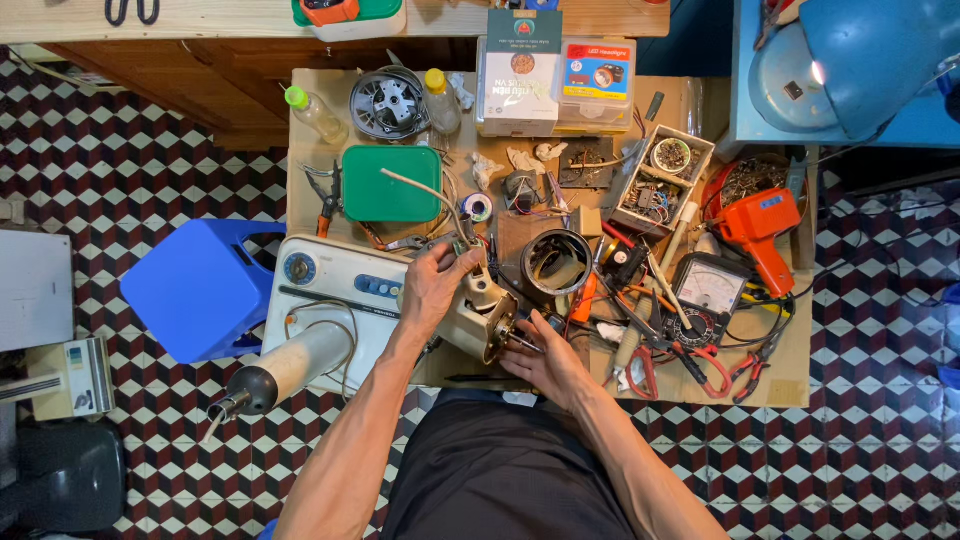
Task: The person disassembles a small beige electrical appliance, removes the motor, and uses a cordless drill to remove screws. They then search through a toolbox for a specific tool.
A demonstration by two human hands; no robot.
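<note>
Left hand (432, 285) grips the beige motor housing (478, 318) from above; right hand (545, 362), fingers loosely curled, seems to pinch its shaft (522, 343); best held steady, housing braced.

Just beyond the left hand (432, 290), a green lid (391, 183) and loose wires (430, 195) crowd the way. Right of the right hand (545, 362), a meter (707, 290) and red-handled pliers (690, 365) block passage; bare cardboard (790, 385) lies farther right.
</note>
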